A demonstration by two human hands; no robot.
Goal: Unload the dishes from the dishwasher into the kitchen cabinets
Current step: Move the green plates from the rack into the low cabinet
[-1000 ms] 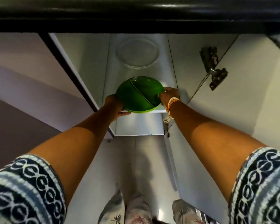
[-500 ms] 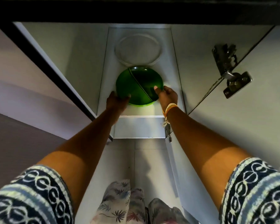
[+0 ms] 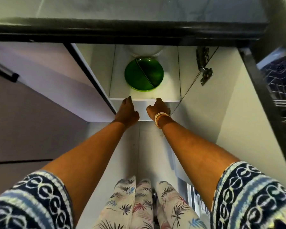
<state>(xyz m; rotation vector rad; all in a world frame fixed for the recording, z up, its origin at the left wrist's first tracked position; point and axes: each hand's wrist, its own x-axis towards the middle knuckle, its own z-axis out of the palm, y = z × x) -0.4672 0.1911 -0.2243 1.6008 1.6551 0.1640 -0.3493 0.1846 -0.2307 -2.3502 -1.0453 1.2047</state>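
One green divided plate flat on cabinet shelf, divider ridge running diagonal; one clear glass plate behind; left hand, right hand empty, fingers loosely curled.

The round green divided plate lies on the white cabinet shelf, just in front of a clear glass dish farther back. My left hand and my right hand sit at the shelf's front edge, apart from the plate, side by side. A metal hinge is on the right wall, and the dishwasher's wire rack lies far right.
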